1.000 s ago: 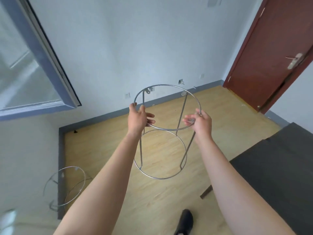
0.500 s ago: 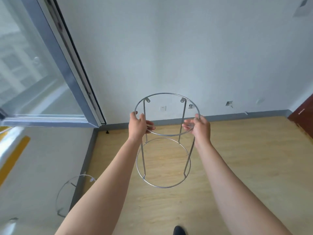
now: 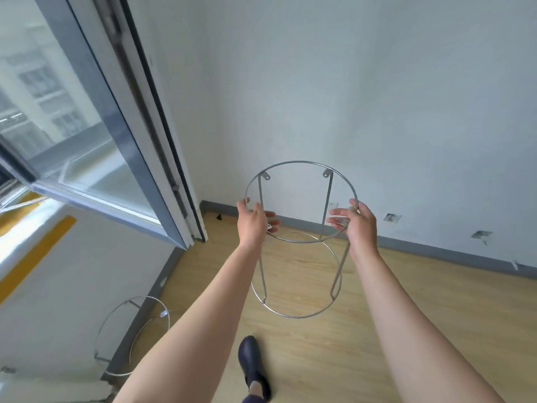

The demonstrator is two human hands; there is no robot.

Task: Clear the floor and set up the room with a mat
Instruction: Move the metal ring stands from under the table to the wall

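Since the previous half second the person has turned further toward the corner; the window [image 3: 122,135] now fills more of the left side and a dark shoe [image 3: 251,359] has stepped forward. Grip unchanged: the left hand [image 3: 252,225] curls round the upper ring of the wire frame [image 3: 326,205] on its left side, and the right hand [image 3: 359,228] pinches the same ring on its right. The frame hangs upright in the air, clear above the wooden floor [image 3: 319,359], near the white wall [image 3: 377,97]. A second wire frame [image 3: 145,297] sits low left, against the wall below the window.
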